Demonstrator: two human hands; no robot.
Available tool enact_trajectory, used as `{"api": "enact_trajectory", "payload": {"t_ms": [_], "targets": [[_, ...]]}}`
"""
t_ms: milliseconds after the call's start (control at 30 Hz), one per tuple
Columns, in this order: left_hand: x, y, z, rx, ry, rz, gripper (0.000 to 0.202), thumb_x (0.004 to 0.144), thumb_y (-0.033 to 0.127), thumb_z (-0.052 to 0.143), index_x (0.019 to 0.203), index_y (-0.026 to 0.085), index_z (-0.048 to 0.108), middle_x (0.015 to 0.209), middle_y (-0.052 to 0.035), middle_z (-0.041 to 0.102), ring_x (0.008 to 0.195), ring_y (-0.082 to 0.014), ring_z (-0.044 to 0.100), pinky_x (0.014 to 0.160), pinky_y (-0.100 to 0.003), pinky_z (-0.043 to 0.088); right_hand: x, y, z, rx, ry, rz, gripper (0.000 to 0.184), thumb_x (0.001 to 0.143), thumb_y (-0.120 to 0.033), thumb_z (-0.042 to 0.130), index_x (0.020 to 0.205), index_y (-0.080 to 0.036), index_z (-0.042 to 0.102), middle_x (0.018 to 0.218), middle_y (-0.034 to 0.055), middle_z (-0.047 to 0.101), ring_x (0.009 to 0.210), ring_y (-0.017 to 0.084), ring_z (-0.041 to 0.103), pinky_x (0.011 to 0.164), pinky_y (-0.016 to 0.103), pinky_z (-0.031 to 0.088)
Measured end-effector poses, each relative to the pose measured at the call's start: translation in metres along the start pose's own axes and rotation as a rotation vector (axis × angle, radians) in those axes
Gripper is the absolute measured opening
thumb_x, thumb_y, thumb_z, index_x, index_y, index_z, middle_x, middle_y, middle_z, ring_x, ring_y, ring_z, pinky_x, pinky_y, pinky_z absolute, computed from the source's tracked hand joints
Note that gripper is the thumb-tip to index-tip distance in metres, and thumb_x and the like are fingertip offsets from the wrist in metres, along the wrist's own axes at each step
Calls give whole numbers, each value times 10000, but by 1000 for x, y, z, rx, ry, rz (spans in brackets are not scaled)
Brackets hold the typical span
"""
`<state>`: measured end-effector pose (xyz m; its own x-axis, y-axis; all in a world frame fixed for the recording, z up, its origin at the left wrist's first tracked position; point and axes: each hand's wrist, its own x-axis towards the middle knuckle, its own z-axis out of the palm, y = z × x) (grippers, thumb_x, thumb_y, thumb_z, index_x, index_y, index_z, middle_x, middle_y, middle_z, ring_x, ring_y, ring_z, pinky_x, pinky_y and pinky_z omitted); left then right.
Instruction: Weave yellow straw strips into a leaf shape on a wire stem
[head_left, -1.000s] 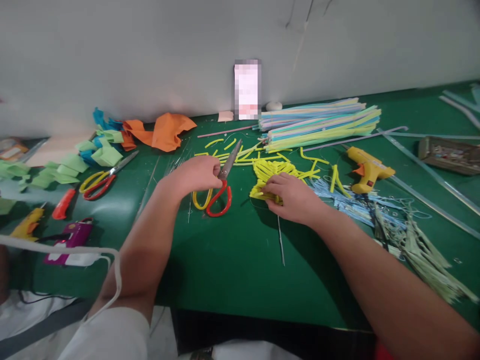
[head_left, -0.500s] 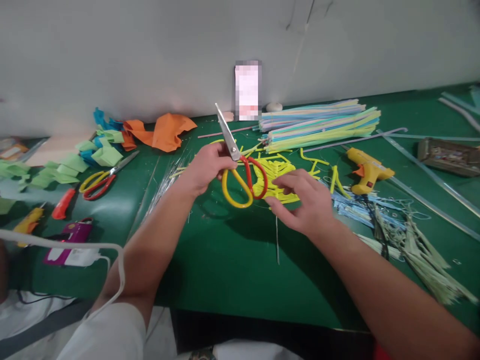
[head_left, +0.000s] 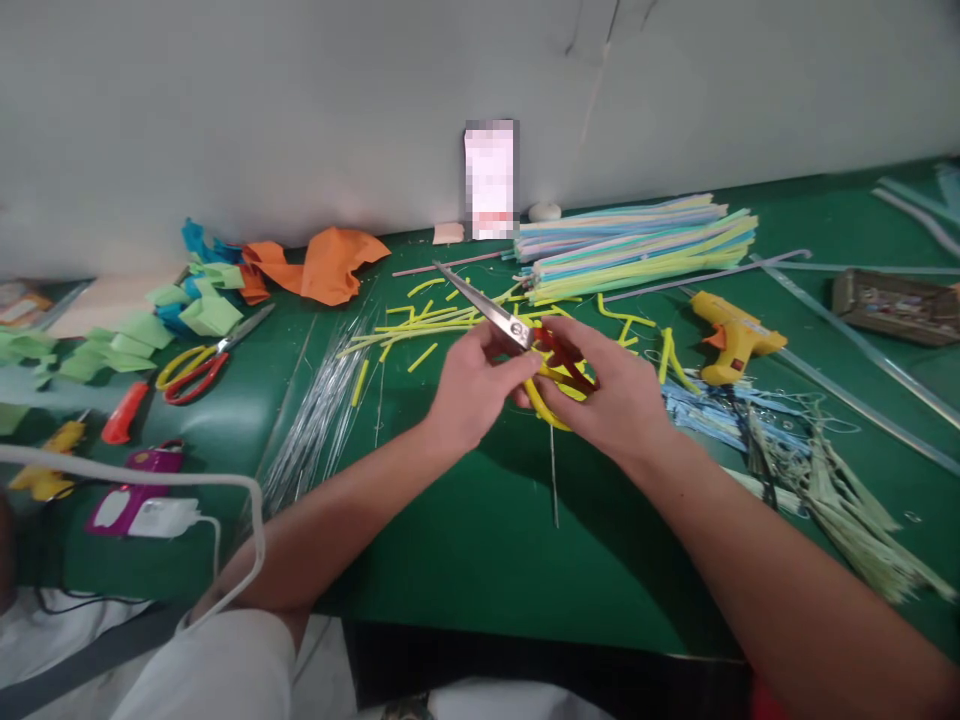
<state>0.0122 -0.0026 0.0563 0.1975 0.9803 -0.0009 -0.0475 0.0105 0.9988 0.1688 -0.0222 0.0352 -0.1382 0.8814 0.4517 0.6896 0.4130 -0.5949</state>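
Observation:
Both my hands meet over the middle of the green table [head_left: 465, 540] on one pair of scissors [head_left: 499, 315] with red and yellow handles. My left hand [head_left: 469, 385] pinches them just below the pivot. My right hand [head_left: 607, 385] has its fingers closed around the handle loops. The steel blades point up and to the left, closed. Beneath the hands lie cut yellow straw pieces [head_left: 420, 320], partly hidden. A thin wire [head_left: 553, 490] lies on the table just below my right hand.
A bundle of long pastel straws [head_left: 637, 245] lies at the back, a yellow glue gun [head_left: 731, 335] to the right. A second pair of scissors [head_left: 199, 360], folded green and orange paper [head_left: 322, 260], thin wires [head_left: 315, 425] and a purple tool [head_left: 131, 500] lie left.
My left hand lifted the scissors off the table and carried them right. My right hand left the yellow straw pieces and closed on the handles. The blades tipped from upright toward the left.

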Motion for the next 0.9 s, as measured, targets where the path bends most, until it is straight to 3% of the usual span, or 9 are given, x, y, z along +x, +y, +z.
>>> {"api": "enact_trajectory", "payload": {"t_ms": [167,300,400,533,667,800,900], "targets": [[4,-13,-10,181,-46,155,242,887,366,489,961,154,580,788,-11,581,530,-66,498,507,-221,446,4,17,2,208,38,151,515,790,-277,604,1292,-234,500,992,71,686,800,207,671,670,337,545],[13,-23,-30,722,-210,416,284,811,321,602,1042,158,620,663,33,511,561,-88,447,547,-229,376,15,41,-5,172,36,221,518,766,-283,627,1272,-230,532,908,59,685,763,204,660,668,343,534],[17,-29,-37,945,-287,520,181,822,289,599,934,160,658,662,17,547,592,-98,475,585,-238,371,22,52,-14,71,-20,266,573,731,-305,657,1287,-224,546,913,58,697,752,212,655,679,353,514],[24,-38,-42,854,-261,587,143,863,231,554,769,156,631,656,3,604,554,-81,500,562,-216,382,26,48,-30,-163,-235,322,464,725,-382,646,1166,-239,615,854,41,697,722,217,633,633,330,466],[27,-46,-47,875,-188,742,180,885,249,547,748,165,629,632,-1,615,534,-86,510,533,-220,374,26,40,-42,-425,-534,334,458,730,-455,611,1153,-278,594,880,44,702,758,248,628,576,322,409],[25,-50,-43,932,-73,913,182,896,246,537,766,171,641,634,-16,606,577,-112,523,542,-245,375,24,35,-48,-565,-661,331,475,712,-456,608,1155,-286,581,918,60,708,740,259,622,537,324,365],[26,-51,-39,862,-12,922,213,904,263,534,745,173,645,719,-53,640,680,-143,561,618,-272,427,19,34,-49,-595,-710,329,477,737,-479,567,1170,-279,566,928,73,714,755,278,635,543,334,364]]}}
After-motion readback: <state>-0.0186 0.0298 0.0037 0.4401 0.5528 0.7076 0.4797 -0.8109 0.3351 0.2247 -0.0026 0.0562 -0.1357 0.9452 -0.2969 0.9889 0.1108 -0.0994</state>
